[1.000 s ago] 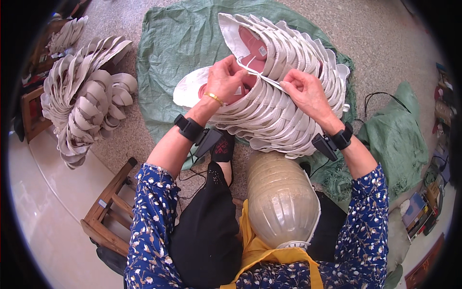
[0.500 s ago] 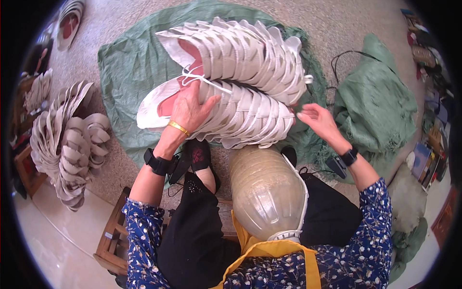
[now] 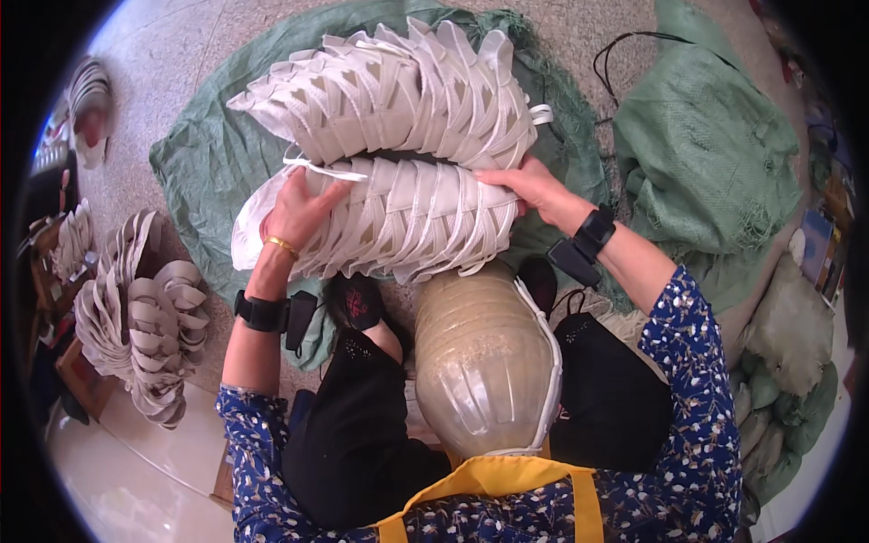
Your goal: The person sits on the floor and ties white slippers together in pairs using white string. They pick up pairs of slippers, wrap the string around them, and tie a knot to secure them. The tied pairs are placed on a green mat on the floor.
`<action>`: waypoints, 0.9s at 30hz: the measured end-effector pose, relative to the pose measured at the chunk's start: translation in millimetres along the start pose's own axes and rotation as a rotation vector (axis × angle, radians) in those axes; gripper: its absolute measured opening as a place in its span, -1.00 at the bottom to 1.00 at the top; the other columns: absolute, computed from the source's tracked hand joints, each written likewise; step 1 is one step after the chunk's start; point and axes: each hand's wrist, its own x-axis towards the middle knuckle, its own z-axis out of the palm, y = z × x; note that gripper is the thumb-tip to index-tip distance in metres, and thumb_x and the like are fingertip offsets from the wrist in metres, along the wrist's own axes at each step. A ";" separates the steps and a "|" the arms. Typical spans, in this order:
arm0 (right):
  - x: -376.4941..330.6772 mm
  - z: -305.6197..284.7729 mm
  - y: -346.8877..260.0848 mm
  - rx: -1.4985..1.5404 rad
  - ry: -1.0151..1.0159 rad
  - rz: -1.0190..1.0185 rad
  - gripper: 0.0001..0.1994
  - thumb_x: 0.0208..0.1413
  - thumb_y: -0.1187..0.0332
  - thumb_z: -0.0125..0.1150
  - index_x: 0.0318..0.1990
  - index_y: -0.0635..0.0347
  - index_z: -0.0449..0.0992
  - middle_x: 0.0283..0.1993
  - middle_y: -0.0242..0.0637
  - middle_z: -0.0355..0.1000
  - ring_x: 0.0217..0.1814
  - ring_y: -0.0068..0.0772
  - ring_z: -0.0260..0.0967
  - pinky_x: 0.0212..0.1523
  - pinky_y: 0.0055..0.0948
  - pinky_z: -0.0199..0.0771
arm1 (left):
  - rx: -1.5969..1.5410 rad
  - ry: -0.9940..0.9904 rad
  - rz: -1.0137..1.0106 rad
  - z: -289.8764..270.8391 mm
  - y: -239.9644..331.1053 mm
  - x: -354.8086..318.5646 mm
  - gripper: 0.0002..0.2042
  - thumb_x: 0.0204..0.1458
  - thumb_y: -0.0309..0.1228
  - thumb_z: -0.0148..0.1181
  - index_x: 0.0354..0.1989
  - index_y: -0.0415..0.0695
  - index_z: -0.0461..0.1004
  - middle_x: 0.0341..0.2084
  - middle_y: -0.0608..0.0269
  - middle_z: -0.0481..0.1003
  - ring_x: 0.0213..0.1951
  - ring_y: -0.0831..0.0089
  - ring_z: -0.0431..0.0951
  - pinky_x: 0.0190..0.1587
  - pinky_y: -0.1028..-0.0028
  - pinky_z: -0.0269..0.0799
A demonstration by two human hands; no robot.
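Observation:
Two long stacks of nested pale grey shoe uppers lie side by side on a green woven sack (image 3: 204, 149). Around the left end of the near stack of shoe uppers (image 3: 407, 213) my left hand (image 3: 303, 206) is closed, thumb on top beside a white lace (image 3: 330, 170). At its other end my right hand (image 3: 529, 187) grips it too, thumb laid over the top and fingers hidden behind the end. Just beyond, the far stack of shoe uppers (image 3: 371, 104) touches neither hand. A white loop (image 3: 540, 114) sticks out of its right end.
A large clear plastic jug (image 3: 484, 362) rests between my legs, below the near stack. More curled shoe uppers (image 3: 145, 317) are heaped at the left, with another stack (image 3: 90, 104) farther back. A bunched green sack (image 3: 711, 149) with a black cord lies at the right.
My right hand has come in from the right and taken hold of the near stack's right end. The far stack has tipped, so its red inside is no longer visible. The view has shifted.

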 end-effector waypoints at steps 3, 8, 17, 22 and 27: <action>5.2 -3.9 15.7 -0.077 0.147 -0.137 -0.31 -0.10 0.03 0.41 0.10 0.34 0.38 -0.31 -0.30 0.48 -0.60 -0.60 0.33 -0.71 -0.59 0.22 | 0.072 -0.035 -0.044 0.9 11.3 11.5 -0.48 -0.07 -0.07 0.32 -0.26 -0.38 0.45 -0.32 -0.21 0.52 -0.24 0.12 0.55 -0.16 0.23 0.40; -1.0 3.8 17.0 -0.136 0.243 -0.298 -0.23 -0.17 0.21 0.45 0.20 0.38 0.25 -0.10 -0.16 0.46 -0.20 -0.40 0.44 -0.19 -0.37 0.49 | 0.107 0.026 0.042 -6.4 12.9 -3.6 -0.56 -0.08 -0.17 0.34 -0.29 -0.37 0.44 -0.42 -0.10 0.51 -0.35 0.22 0.54 -0.25 0.25 0.40; -47.5 0.0 11.0 -0.103 0.264 -0.519 -0.34 -0.09 0.37 0.36 0.21 0.28 0.25 -0.05 -0.10 0.42 -0.04 -0.28 0.42 0.04 -0.33 0.41 | 0.340 0.044 0.125 -38.9 77.5 -52.1 -0.61 -0.09 -0.19 0.34 -0.34 -0.32 0.42 -0.46 0.04 0.49 -0.43 0.29 0.51 -0.32 0.31 0.40; -54.6 -5.0 14.6 -0.063 0.349 -0.656 -0.48 -0.08 0.39 0.31 0.08 0.34 0.36 -0.13 -0.15 0.38 -0.16 -0.30 0.43 -0.11 -0.35 0.47 | 0.172 0.061 0.092 -43.6 94.4 -66.2 -0.59 -0.07 -0.20 0.32 -0.24 -0.33 0.43 -0.40 0.11 0.50 -0.36 0.40 0.51 -0.27 0.37 0.42; -47.9 -19.1 9.9 0.298 0.100 -0.617 -0.59 -0.13 0.52 0.21 -0.03 0.36 0.44 -0.16 -0.22 0.51 -0.23 -0.44 0.45 -0.16 -0.40 0.45 | 0.226 0.084 0.125 -48.8 104.2 -65.4 -0.59 -0.05 -0.24 0.32 -0.17 -0.34 0.45 -0.36 0.15 0.50 -0.36 0.48 0.46 -0.26 0.42 0.42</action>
